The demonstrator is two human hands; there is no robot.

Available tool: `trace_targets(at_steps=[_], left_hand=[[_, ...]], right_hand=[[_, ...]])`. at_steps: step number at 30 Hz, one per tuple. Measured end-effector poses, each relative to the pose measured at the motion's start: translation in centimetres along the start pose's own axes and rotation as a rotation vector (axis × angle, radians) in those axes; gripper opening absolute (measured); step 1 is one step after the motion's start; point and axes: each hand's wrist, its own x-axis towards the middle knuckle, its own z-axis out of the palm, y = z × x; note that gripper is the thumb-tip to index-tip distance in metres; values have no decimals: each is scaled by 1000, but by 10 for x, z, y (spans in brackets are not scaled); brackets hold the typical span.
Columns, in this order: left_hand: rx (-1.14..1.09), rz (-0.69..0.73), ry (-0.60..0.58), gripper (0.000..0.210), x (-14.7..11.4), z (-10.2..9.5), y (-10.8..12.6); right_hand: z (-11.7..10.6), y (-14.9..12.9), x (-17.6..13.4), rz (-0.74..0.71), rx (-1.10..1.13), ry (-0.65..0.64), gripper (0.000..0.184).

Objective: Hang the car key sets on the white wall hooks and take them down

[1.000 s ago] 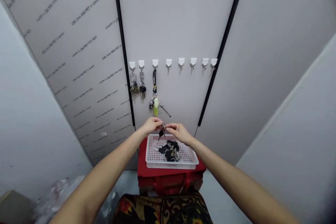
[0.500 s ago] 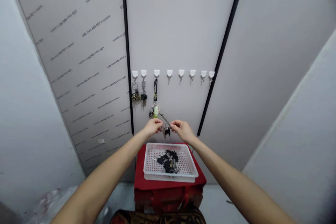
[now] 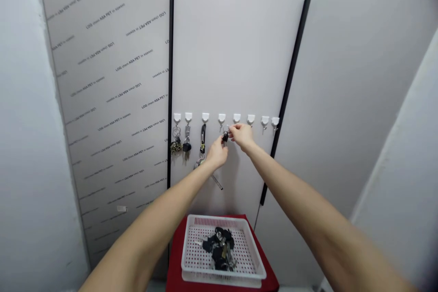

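Observation:
A key ring (image 3: 226,127) with a black-headed key (image 3: 225,137) is held up between my two hands, just below a white hook (image 3: 222,117) on the panel. My right hand (image 3: 242,135) pinches the ring from the right. My left hand (image 3: 218,151) is closed on the keys from below, its thumb and fingers around their lower part. Left of the hands, key bunches (image 3: 176,146) and black-headed keys (image 3: 186,147) hang from hooks. A black strap (image 3: 203,139) hangs closer, its lower end partly hidden behind my left hand.
Further white hooks (image 3: 264,120) run to the right. Below, a white perforated basket (image 3: 256,264) holds a pile of keys (image 3: 221,248) and stands on a red box (image 3: 174,255). Black vertical strips (image 3: 170,86) edge the panel.
Both hands have risen from just above the basket to the row of hooks, bringing the key ring along. The camera view has tilted upward.

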Motion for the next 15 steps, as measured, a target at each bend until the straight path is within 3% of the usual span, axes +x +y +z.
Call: trace_targets(at_steps=[9, 15], left_hand=[[96, -38, 12, 41, 1, -7, -16], [65, -1, -60, 43, -41, 6, -31]], right_hand=[[30, 14, 25, 41, -202, 8, 11], [21, 33, 16, -73, -306, -12, 21]])
